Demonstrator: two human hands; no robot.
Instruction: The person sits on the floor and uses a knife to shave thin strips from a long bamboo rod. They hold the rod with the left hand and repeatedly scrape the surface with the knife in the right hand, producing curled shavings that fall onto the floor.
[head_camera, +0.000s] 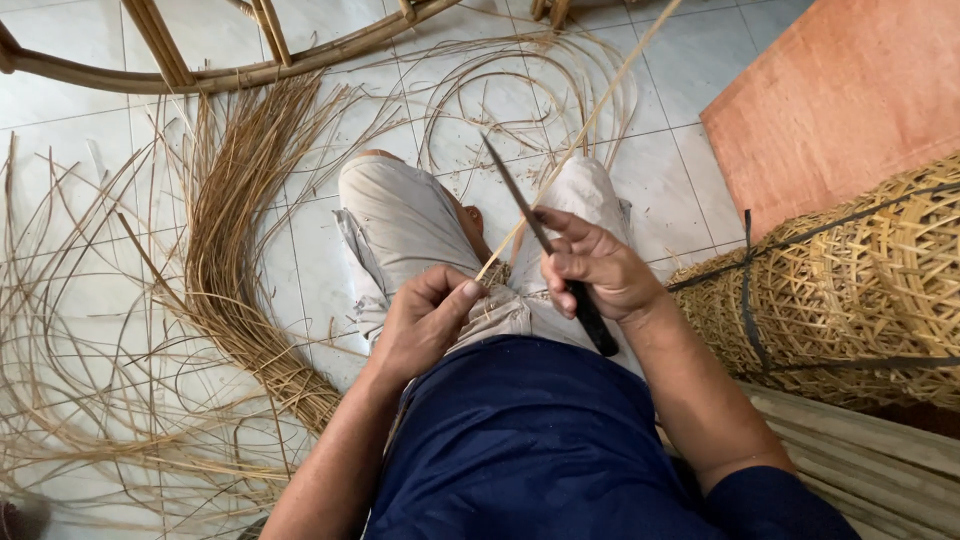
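The white tiled floor (690, 60) carries everything here. On its right side lies a large roll of woven cane mesh (860, 290), bound with dark straps, and behind it towards the far right corner a flat reddish-brown board (850, 90) leans or lies. Along the near right edge, under the roll, pale split slats (870, 470) are stacked. Across the far edge of the floor runs a curved cane frame (200, 75) with upright struts. On the left side a thick bundle of loose cane strands (235, 260) sweeps in an arc from the far edge down to the near left, with thinner strands scattered round it and more looping at the far middle.

The person sits in the middle, in a dark blue shirt and pale shorts (410, 225), knees pointing to the far edge.

The right hand (590, 270) is closed round the dark handle of a long narrow knife (540, 235), whose blade points up and away to the far edge. The left hand (425, 320) has its fingers curled in, thumb pressed down, pinching the near end of a long thin cane strip (585, 125) over the lap. The strip runs from that hand diagonally up to the far right, crossing just beside the blade; whether blade and strip touch is not clear
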